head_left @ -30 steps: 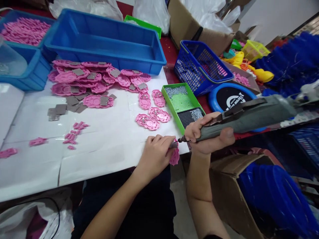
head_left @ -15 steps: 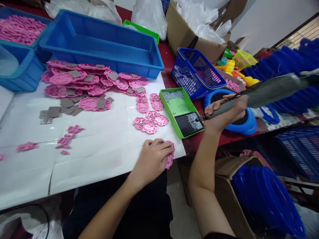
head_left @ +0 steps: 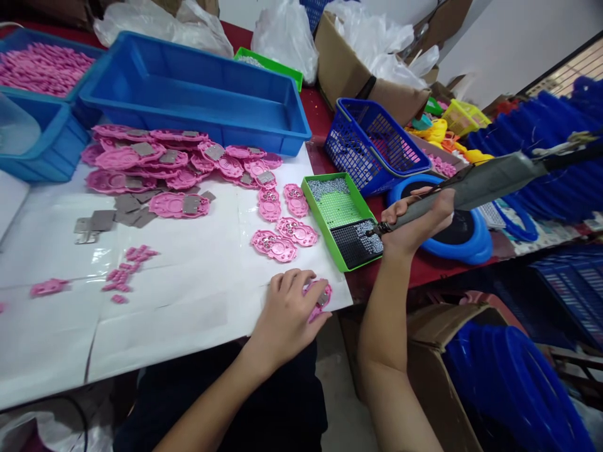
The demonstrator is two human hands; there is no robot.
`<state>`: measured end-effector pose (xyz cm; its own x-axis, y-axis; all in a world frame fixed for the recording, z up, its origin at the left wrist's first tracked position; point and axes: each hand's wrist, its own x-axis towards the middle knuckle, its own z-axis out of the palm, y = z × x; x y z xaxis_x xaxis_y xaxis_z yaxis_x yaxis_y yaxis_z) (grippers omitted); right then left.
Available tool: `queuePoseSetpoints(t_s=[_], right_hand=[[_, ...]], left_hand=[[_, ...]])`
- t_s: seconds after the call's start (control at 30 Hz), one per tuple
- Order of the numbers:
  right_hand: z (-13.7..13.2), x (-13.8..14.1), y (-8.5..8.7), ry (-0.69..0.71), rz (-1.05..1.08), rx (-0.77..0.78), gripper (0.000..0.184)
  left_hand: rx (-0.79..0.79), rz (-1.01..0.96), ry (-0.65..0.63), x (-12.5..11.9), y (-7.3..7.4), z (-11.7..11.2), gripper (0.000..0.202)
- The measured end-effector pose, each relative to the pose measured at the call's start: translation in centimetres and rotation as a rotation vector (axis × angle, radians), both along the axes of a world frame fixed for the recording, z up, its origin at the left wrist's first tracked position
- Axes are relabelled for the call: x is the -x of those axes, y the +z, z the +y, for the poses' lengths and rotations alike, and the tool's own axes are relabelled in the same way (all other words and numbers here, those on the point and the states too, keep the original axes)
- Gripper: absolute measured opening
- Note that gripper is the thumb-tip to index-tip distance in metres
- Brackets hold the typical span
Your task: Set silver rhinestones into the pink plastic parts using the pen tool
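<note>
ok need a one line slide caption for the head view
Left hand pins a pink part at the table edge while the right hand dips a grey power tool into the green screw tray.

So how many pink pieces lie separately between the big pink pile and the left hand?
4: two side by side near the pile, and two nearer the left hand, at and.
</note>
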<state>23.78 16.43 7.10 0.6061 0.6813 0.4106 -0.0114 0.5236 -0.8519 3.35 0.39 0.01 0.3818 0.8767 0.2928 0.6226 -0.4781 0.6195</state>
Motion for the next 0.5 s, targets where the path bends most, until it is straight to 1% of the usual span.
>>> queuePoseSetpoints(t_s=[0.17, 0.23, 0.3, 0.37, 0.43, 0.47, 0.5], right_hand=[[0.4, 0.1, -0.1, -0.002, 0.017, 0.029, 0.038], [0.3, 0.0, 0.1, -0.013, 0.000, 0.025, 0.038], [-0.4, -0.1, 0.6, -0.005, 0.004, 0.011, 0.043], [-2.3, 0.3, 1.3, 0.056, 0.033, -0.012, 0.055], [-5.1, 1.4, 1.9, 0.167, 0.032, -0.062, 0.067], [-6.6, 2.0, 2.0, 0.219, 0.005, -0.086, 0.065], [-8.1, 2.8, 2.0, 0.255, -0.026, -0.126, 0.057]], left_hand=[[0.060, -0.081, -0.038, 0.1, 0.2, 0.2, 0.034], [0.067, -0.102, -0.052, 0.3, 0.2, 0.3, 0.036], [0.064, -0.123, -0.069, 0.4, 0.0, 0.3, 0.042], [0.065, -0.150, -0.091, 0.5, -0.3, 0.4, 0.049], [0.073, -0.174, -0.107, 0.6, -0.6, 0.5, 0.054], [0.077, -0.182, -0.111, 0.7, -0.7, 0.5, 0.055], [0.081, -0.188, -0.113, 0.7, -0.8, 0.5, 0.056]])
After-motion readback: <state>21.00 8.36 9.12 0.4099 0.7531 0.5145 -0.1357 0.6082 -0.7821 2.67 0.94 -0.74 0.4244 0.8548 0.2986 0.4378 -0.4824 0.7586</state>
